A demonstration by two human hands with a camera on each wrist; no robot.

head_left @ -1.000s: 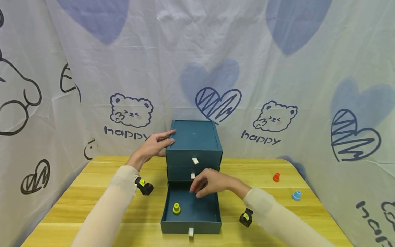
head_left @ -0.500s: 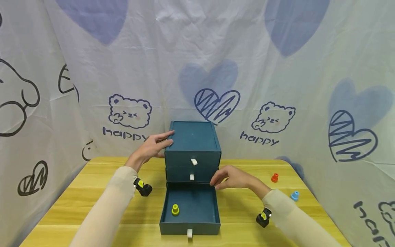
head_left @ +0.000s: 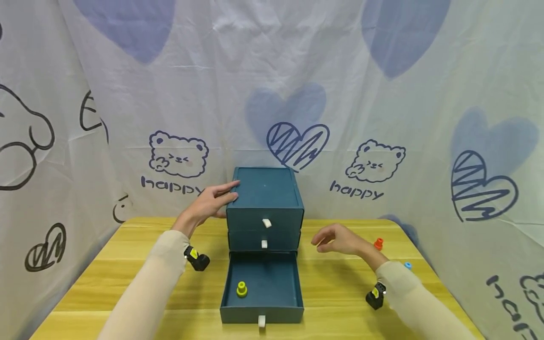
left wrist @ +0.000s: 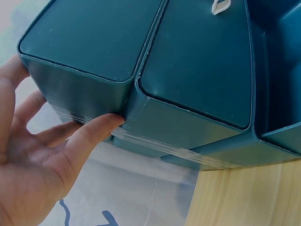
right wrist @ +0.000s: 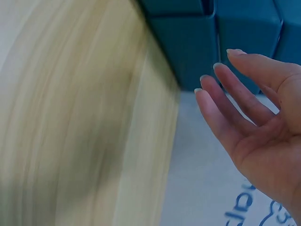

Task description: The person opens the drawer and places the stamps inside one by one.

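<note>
A dark teal drawer box (head_left: 265, 188) stands at the middle of the table in the head view, its bottom drawer (head_left: 276, 283) pulled out. Inside that drawer sits a small yellow-green stepped peg (head_left: 242, 289), upright at the left. My left hand (head_left: 208, 203) rests against the box's upper left side; the left wrist view shows its fingers (left wrist: 94, 134) spread and touching the side wall. To the right of the box my right hand (head_left: 340, 239) hovers over the table, holding nothing. Its fingers (right wrist: 240, 94) are loosely bent, apart from the box.
A red stepped peg (head_left: 378, 243) lies on the right of the table (head_left: 340, 302), beyond my right wrist. A light blue peg (head_left: 408, 266) is nearby, partly hidden by my sleeve. A white printed curtain (head_left: 365, 108) hangs behind and beside the table.
My right hand has moved from above the pulled-out drawer to the right, past the box's side, toward the red and blue pegs. The left hand stays on the box.
</note>
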